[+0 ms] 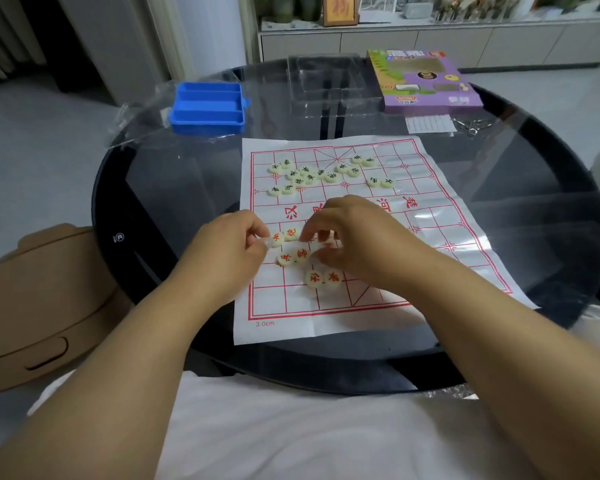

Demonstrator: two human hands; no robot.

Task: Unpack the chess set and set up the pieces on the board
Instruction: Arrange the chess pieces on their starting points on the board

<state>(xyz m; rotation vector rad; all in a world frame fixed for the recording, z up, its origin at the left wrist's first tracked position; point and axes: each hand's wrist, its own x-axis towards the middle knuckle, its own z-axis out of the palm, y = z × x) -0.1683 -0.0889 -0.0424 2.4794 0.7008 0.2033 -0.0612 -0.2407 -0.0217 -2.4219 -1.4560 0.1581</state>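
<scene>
We're pinching a red piece with left hand; right hand curling over red pieces, grip unclear. Board lying mid-bench, near edge free.

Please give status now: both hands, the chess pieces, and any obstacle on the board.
Left hand pinches a red piece; right hand curled over red pieces. Black pieces loose, far half. No obstacle.

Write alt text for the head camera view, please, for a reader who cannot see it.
Both hands, left hand and right hand, sort red-lettered pieces on a paper board; dark-lettered pieces cluster at its far side.
</scene>
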